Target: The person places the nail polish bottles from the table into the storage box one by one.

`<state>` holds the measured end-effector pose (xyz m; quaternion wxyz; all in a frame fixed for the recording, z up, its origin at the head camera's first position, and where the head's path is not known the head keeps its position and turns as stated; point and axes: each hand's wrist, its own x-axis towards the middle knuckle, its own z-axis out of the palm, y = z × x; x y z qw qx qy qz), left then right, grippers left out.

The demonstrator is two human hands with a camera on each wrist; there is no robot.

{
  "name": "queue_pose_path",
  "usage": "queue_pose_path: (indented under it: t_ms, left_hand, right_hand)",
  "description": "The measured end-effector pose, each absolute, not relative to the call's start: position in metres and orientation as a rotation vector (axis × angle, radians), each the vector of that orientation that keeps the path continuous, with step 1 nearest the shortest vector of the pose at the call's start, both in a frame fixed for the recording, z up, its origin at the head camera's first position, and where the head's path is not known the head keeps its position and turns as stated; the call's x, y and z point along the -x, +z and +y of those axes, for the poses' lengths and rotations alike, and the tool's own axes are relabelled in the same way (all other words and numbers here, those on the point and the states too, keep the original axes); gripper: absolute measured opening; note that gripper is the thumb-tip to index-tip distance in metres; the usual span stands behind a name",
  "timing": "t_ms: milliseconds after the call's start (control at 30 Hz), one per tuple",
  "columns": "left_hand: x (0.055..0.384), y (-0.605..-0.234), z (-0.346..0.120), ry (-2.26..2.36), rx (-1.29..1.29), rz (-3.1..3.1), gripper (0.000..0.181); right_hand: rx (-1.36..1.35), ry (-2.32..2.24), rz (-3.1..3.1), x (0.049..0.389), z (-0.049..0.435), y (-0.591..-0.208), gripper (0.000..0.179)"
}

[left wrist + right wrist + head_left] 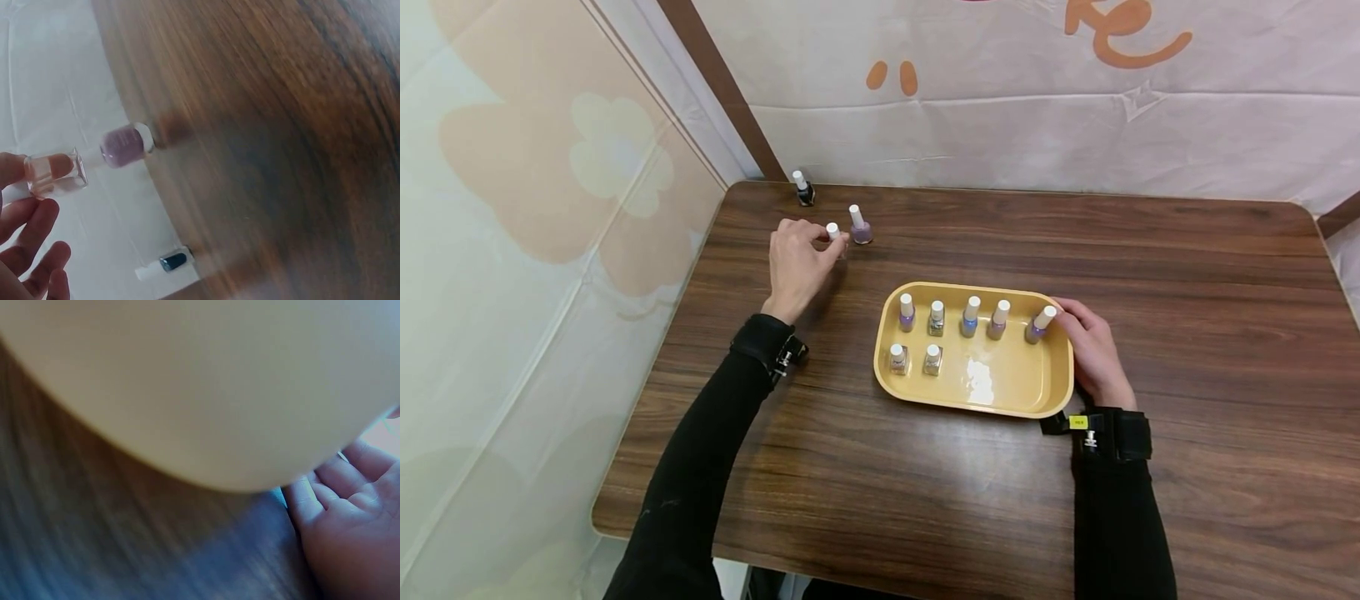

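Observation:
Thumb and fingers of my left hand (796,260) pinch a white-capped nail polish bottle (59,174) with clear glass at the table's far left. Close beside it stands a mauve nail polish bottle (861,232). A dark nail polish bottle (806,195) is further back, near the table's rear edge. My right hand (1096,354) grips the right end of a yellow tray (1022,387), its thumb over the rim and the other fingers partly hidden. Several white-capped bottles stand in the tray, among them a blue bottle (970,323) and a leaning purple bottle (1037,331) near my right thumb.
The brown wood-grain table (1210,333) runs back to a pale printed curtain (1000,142). Another printed curtain (512,292) hangs along the left side. The tray lies between my two arms.

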<state>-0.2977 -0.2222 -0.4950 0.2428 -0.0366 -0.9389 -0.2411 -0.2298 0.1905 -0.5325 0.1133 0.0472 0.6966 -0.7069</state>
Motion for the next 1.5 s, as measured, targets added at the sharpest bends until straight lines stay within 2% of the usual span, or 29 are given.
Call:
queue_pose_path:
  t_ms: [300,1267,1500]
  left_hand:
    - [0.291,-0.489,-0.211,-0.645,0.163,-2.547,0.038]
    - [0.258,-0.462,-0.190,-0.686,0.339,-2.438,0.034]
    - [0.252,-0.459,-0.184,-0.726,0.362,-2.406,0.033]
  right_hand:
    - [-0.155,-2.051,2.060,0.230,0.190,-0.533,0.036]
    - [-0.160,-2.090,2.016,0.235,0.184,-0.533,0.027]
    - [-0.172,-2.070,2.026,0.235,0.183,-0.533,0.031]
